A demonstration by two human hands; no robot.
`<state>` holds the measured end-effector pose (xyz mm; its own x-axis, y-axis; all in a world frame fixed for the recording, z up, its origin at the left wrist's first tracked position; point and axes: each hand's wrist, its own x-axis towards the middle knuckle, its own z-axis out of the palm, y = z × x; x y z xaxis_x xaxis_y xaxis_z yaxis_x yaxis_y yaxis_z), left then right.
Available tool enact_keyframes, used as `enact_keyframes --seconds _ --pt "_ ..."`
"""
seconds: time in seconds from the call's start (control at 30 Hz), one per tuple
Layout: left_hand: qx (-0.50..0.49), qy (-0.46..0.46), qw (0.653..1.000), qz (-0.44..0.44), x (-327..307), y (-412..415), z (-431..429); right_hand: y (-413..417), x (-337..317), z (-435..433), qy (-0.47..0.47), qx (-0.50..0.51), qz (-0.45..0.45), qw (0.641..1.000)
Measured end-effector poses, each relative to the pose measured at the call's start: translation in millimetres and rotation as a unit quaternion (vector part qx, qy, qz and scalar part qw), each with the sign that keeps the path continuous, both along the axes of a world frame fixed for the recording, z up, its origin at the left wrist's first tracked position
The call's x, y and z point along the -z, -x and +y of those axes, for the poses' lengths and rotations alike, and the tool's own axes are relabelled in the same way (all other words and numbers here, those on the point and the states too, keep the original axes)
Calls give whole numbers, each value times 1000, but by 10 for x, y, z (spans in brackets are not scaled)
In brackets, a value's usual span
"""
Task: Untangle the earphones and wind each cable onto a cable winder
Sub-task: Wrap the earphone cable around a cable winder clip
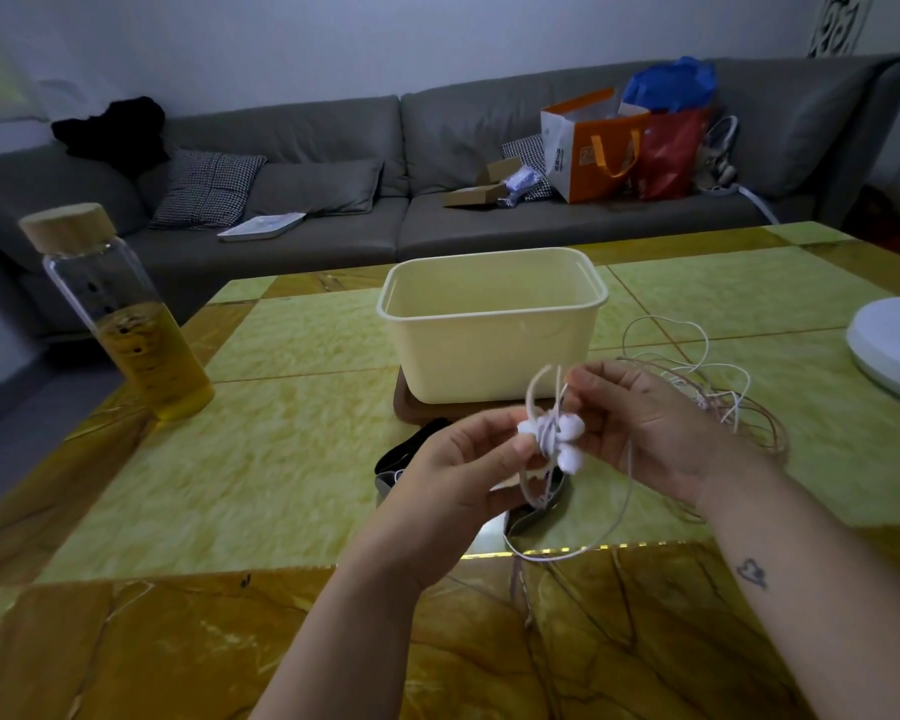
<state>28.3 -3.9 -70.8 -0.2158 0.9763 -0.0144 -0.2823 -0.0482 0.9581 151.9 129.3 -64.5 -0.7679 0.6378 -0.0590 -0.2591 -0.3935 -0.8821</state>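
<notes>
A white cable winder [554,433] with rounded lobes is pinched by my left hand [458,475] above the table. Several turns of white earphone cable [625,504] wrap its middle, and a loop stands up above it. My right hand [640,423] holds the cable beside the winder, fingers closed on the strand. The rest of the white cable runs down toward the table edge and back to a loose tangle of white and pinkish earphone cables [718,392] lying on the table at the right.
A cream plastic tub [492,330] stands on a brown tray behind my hands. A black and grey strap [411,454] lies under them. A glass bottle [126,324] with yellow liquid is at the left, a white fan base [894,350] at the right. A grey sofa [333,163] lies beyond.
</notes>
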Motion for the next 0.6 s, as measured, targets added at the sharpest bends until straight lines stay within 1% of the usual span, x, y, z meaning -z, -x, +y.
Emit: enact_keyframes --seconds 0.1,0.17,0.2,0.23,0.27,0.33,0.37,0.4,0.5,0.57,0.6 --pt "-45 -38 997 -47 -4 27 20 80 108 -91 -15 -41 -76 996" --pt "-80 -42 993 -80 11 51 37 144 142 -182 -45 -52 -102 992" --pt "-95 -44 990 -98 22 66 45 169 146 -218 -71 -49 -110 990" --pt "-106 -46 986 -118 21 76 54 188 141 -247 -118 -40 -125 984" --pt "-114 -48 983 -138 30 88 64 196 138 -264 -184 -30 -151 971" --pt "-136 -40 974 -175 42 98 89 188 121 -283 -325 -20 -214 921" --pt "-150 -34 969 -196 46 100 101 182 111 -292 -374 -21 -237 896" --pt "-167 -29 961 -219 56 110 114 172 96 -306 -406 -27 -251 878" --pt "-215 -26 939 -268 84 136 144 141 26 -375 -457 -56 -274 844" --pt "-223 -29 945 -238 96 141 142 119 -38 -402 -477 -61 -281 830" --pt "-227 -24 954 -194 102 139 136 102 -84 -403 -480 -57 -278 830"
